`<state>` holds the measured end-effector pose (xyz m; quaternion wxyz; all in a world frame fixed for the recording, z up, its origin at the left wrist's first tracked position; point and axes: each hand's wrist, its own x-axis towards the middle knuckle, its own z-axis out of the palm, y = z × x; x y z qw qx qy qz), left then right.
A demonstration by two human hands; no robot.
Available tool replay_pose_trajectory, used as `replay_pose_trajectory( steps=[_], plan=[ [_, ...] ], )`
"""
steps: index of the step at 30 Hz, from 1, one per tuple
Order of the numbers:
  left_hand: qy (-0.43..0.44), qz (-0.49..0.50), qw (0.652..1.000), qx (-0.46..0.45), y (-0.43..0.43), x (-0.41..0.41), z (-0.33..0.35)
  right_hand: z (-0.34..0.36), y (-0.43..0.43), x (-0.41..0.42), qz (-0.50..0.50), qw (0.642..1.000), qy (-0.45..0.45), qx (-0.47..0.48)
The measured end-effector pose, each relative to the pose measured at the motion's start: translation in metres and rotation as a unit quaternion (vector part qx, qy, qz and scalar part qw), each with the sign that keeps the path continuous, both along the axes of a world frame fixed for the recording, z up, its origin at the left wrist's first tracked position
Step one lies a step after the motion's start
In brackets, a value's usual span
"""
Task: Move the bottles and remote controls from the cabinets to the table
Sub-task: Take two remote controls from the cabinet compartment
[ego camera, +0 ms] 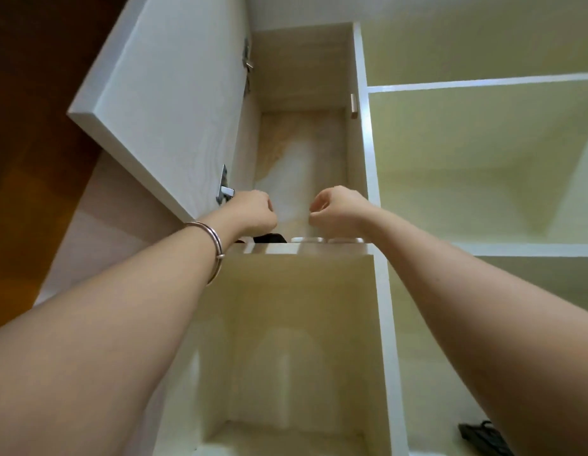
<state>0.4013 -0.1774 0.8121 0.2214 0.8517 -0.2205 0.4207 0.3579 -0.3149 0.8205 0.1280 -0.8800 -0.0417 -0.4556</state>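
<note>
I look up into an open upper cabinet compartment (302,77). My left hand (253,210), with a bangle on its wrist, reaches over the shelf's front edge (306,249). Its fingers curl down over a black object (270,238) that only peeks above the edge, so a grip is hidden. My right hand (335,207) hovers beside it with fingers curled and nothing visible in them. Under it, low white rounded items (325,240) show just above the shelf edge. Whether these are bottles or remote controls is unclear.
The white cabinet door (161,93) stands swung open to the left, with hinges by my left hand. Open shelves (483,153) fill the right side. A dark object (483,439) lies on a low shelf at the bottom right. An open compartment (296,357) sits below.
</note>
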Motion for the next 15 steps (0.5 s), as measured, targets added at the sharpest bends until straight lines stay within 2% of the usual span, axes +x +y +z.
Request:
replay_pose_trajectory(
  steps=[4, 9, 15],
  plan=[
    [0.051, 0.035, 0.996, 0.071, -0.005, 0.018, 0.009, -0.002, -0.006, 0.017, -0.037, 0.997, 0.07, -0.025],
    [0.098, 0.041, 0.989, 0.104, -0.015, 0.02, 0.008, -0.007, -0.009, 0.022, -0.043, 0.996, 0.07, -0.044],
    [0.091, 0.053, 0.988, 0.11, -0.013, 0.022, 0.014, -0.009, -0.011, 0.022, -0.033, 0.997, 0.053, -0.054]
  ],
)
